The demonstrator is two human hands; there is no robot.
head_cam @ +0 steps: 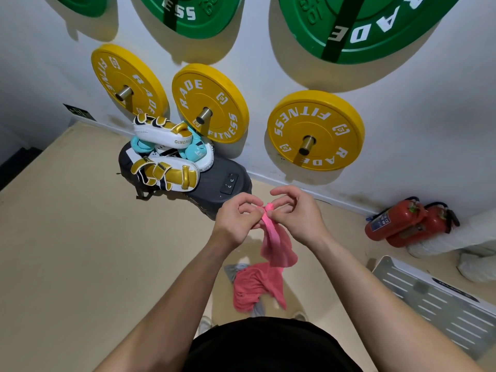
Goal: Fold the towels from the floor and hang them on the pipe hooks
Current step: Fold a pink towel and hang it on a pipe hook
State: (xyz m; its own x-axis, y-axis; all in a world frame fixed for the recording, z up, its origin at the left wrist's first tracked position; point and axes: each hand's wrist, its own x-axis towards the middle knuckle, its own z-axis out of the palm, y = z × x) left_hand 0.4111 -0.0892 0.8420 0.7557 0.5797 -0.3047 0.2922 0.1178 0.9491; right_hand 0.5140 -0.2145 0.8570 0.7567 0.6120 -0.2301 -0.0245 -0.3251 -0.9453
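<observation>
Left hand point(236, 221) and right hand point(298, 213) pinch pink towel point(276, 242) top edge, frame centre; spread corners apart, hang flat before folding.

A single head-worn wide-angle camera is looking steeply down and forward, close over the person's forearms, taking in the beige floor point(80, 237) below and white wall point(402, 146) across the upper frame.

Both hands pinch one pink towel: left hand point(236, 224) and right hand point(300, 218) hold its top edge together. The pink towel point(276, 245) hangs above a red towel point(255, 288) on the beige floor point(80, 251).
</observation>
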